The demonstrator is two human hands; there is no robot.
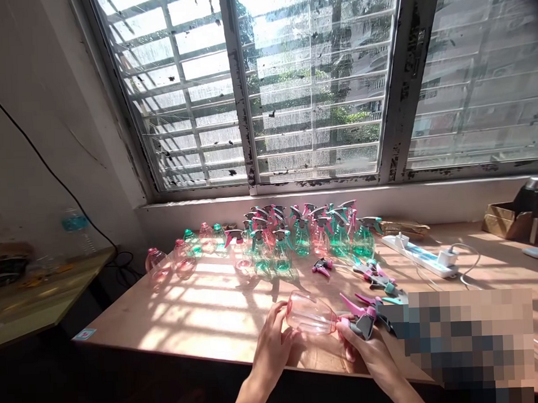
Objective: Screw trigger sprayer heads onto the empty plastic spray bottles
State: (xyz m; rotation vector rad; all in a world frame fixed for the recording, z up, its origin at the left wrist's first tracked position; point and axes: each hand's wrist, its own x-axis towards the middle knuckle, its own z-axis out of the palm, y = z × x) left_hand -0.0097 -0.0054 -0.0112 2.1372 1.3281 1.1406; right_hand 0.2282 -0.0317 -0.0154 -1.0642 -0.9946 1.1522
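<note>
Far left, side table (73, 285) with a clear bottle (75, 223), blue band, at its far end; contents too dim to tell. Left part of wooden table (219, 303): pink bottles (158, 267) and green bottles (191, 244), upright, open-necked, see-through; can't tell if any liquid inside. Next, tight group of spray bottles (283, 257), pink and green, upright, heads fitted. In front, left hand (271, 342) gripping base end of the held bottle (310, 314), sideways at table's near edge. It's clear pink plastic, rounded body narrowing to the neck at right, bright sun streaks. Right hand (372, 352) closed around neck end and a grey-and-pink spray head (363, 326); can't tell if threaded on. Loose spray heads (380, 279) lie beyond. Further right, white power strip (418, 257) with plugs in it, then cardboard box (508, 221), contents unclear.
</note>
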